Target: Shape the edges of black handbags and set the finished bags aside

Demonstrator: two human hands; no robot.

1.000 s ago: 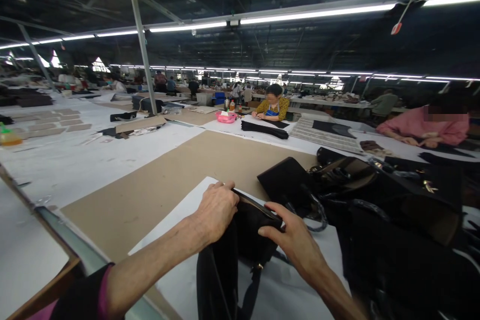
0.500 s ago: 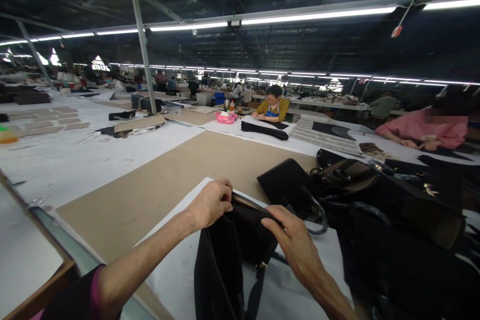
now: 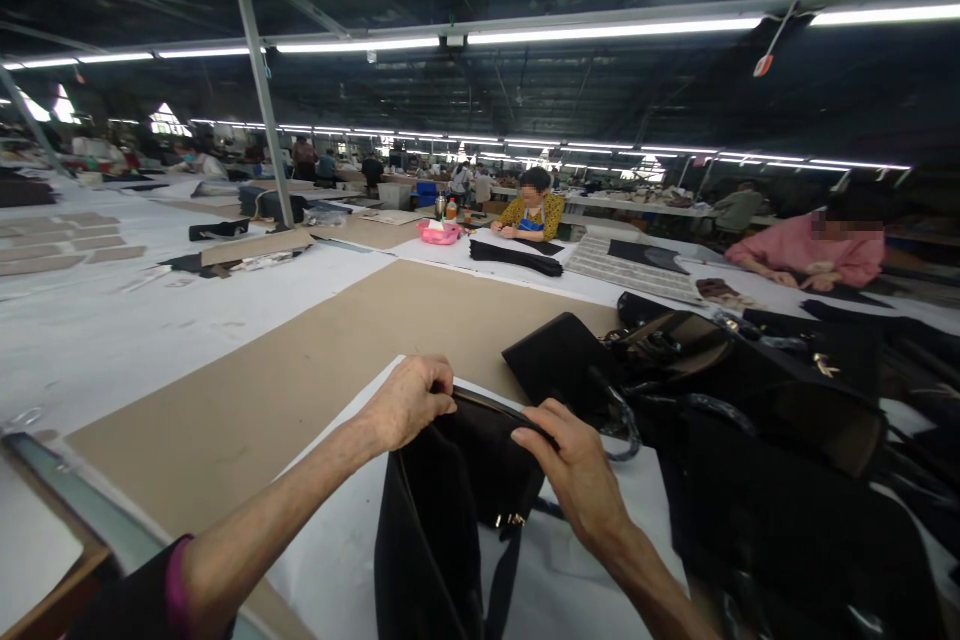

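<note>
A black handbag (image 3: 427,530) stands tilted on a white sheet (image 3: 585,570) right in front of me. My left hand (image 3: 412,400) pinches the upper edge of the bag at its left corner, fingers closed. Along the same edge, farther right, my right hand (image 3: 574,460) grips with the thumb on the near side and the fingers behind. Between the two hands the edge runs as a thin dark rim. Small gold-coloured hardware (image 3: 511,520) shows below my right hand, beside a hanging black strap (image 3: 502,585). The lower part of the bag is cut off by the picture's bottom.
Several black bags (image 3: 780,400) with wrapped handles are heaped at the right. Brown board (image 3: 300,360) covers the table beyond the white sheet. A pink basket (image 3: 439,232) stands farther back, near a co-worker in yellow (image 3: 532,210). Another person in pink (image 3: 817,250) works at the right.
The whole view has shifted, so the surroundings appear farther left. Both hands keep their hold on the bag's edge, and the gold-coloured hardware shows more fully.
</note>
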